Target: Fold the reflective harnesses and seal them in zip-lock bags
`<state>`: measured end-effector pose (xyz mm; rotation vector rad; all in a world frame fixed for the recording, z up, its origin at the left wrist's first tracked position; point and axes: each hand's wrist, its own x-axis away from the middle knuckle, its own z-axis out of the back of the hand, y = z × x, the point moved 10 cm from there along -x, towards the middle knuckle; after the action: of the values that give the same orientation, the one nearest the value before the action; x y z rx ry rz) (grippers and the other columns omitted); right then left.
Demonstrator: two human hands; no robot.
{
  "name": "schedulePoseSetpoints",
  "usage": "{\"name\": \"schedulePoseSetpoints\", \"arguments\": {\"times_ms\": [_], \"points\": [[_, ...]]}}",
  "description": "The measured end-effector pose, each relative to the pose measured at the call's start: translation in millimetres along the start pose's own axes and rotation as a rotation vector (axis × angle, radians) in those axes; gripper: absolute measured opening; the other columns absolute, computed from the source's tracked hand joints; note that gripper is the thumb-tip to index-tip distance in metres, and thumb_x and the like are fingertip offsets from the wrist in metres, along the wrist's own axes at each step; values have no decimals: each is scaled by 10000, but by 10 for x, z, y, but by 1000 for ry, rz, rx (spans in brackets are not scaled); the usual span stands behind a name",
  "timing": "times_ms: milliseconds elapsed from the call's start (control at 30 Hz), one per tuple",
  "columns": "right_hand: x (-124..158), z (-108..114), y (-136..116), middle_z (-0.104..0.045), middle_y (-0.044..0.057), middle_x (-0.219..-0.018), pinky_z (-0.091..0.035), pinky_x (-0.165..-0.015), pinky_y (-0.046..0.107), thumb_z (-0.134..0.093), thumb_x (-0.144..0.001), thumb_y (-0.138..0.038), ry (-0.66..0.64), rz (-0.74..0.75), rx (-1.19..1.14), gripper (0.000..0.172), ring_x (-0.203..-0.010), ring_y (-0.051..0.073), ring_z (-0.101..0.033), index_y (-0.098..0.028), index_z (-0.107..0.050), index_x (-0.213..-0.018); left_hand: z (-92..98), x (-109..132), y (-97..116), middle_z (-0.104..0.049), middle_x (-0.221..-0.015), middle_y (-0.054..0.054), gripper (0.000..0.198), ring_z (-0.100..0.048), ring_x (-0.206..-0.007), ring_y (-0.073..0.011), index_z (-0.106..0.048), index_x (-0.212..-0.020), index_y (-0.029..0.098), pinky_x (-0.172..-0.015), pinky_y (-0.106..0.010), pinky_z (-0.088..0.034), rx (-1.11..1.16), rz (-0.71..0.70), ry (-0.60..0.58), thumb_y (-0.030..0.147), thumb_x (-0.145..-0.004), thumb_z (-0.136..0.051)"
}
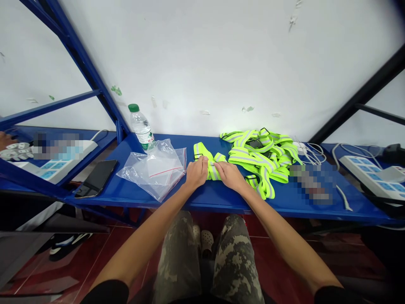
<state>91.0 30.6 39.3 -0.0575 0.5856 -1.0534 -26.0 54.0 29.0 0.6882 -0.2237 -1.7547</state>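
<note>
A neon yellow reflective vest [201, 152] with grey reflective stripes lies bunched on the blue shelf, and its straps run under both hands. My left hand [196, 172] is shut on the near fold of the straps. My right hand [230, 175] grips the same bunch from the other side, with the fingers pointing toward my left hand. The hands hide the middle of the fold. A tangled pile of similar reflective vests [260, 158] with black buckles lies just beyond my right hand. A clear plastic zip bag [155, 172] lies flat to the left of my left hand.
A water bottle [141, 126] stands behind the bag against the white wall. A black phone [95, 178] lies on the shelf [202, 200] to the left. Power strips [370, 177] and white cables [311, 154] sit to the right. Another person's hand [4, 139] shows at the far left.
</note>
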Motion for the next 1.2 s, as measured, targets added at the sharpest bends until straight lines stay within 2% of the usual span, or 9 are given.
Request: {"name": "schedulePoseSetpoints", "arguments": {"times_ms": [200,367,500,600,667,767,1000,1100,1200], "points": [[-62,-52,116,-610,59,-765,-412,-725,322,-387,-1017,-326,105,-45,-46,339,-756,204,-569,-211,-563,-751,-149,-41,-42,-747,-936,-47,319,-701,-894,-219,-643,-1139,232,-812,-308,-460,22,20,-77,279,-1001,-359],[-20,24,155,-598,65,-839,-428,-741,337,-475,-984,-367,249,-84,-64,261,-812,213,-556,-212,-562,-794,-79,-93,2,-686,-851,-38,283,-657,-887,-185,-612,-1145,180,-836,-293,-468,90,-51,33,216,-948,-413],[54,72,-24,-630,83,-831,-455,-788,378,-496,-983,-389,196,35,-6,326,-823,228,-546,-215,-597,-726,-106,-180,-70,-639,-769,-12,268,-635,-798,-179,-629,-1088,194,-757,-287,-465,91,6,14,160,-878,-466],[208,112,-185,-673,104,-955,-480,-906,425,-604,-917,-466,117,174,-17,282,-959,260,-581,-198,-678,-867,-146,-220,-124,-669,-783,-14,297,-649,-806,-194,-638,-1084,224,-740,-292,-463,66,81,-34,137,-833,-503],[333,119,-244,-667,128,-1118,-461,-1014,472,-669,-858,-517,57,252,-33,397,-1117,299,-567,-183,-682,-1072,-177,-235,-156,-698,-807,-21,295,-664,-838,-216,-648,-1076,247,-747,-305,-466,46,135,-62,155,-821,-532],[452,103,-210,-628,144,-1278,-432,-1083,506,-600,-926,-423,-1,287,-44,429,-1246,305,-533,-180,-602,-1280,-195,-260,-181,-726,-841,-37,248,-676,-882,-249,-672,-1050,254,-765,-327,-472,36,186,-76,239,-817,-589],[323,94,12,-697,138,-1149,-492,-972,433,-487,-989,-388,-6,179,-104,332,-1087,286,-639,-173,-647,-1185,-72,-161,-180,-711,-767,-30,311,-671,-740,-191,-664,-1079,193,-716,-284,-472,275,200,-67,377,-937,-457],[228,83,111,-722,111,-1047,-491,-886,370,-445,-1004,-407,-22,76,-161,324,-1004,266,-667,-185,-657,-1110,55,-36,-16,-733,-906,-56,364,-689,-859,-203,-609,-1172,180,-804,-291,-474,215,69,40,429,-966,-441],[167,52,261,-727,74,-937,-468,-787,323,-398,-1019,-422,2,-84,-198,339,-886,240,-678,-198,-650,-1049,29,32,8,-739,-958,-81,394,-699,-897,-231,-601,-1142,201,-804,-311,-465,77,110,64,442,-1015,-317]]}}
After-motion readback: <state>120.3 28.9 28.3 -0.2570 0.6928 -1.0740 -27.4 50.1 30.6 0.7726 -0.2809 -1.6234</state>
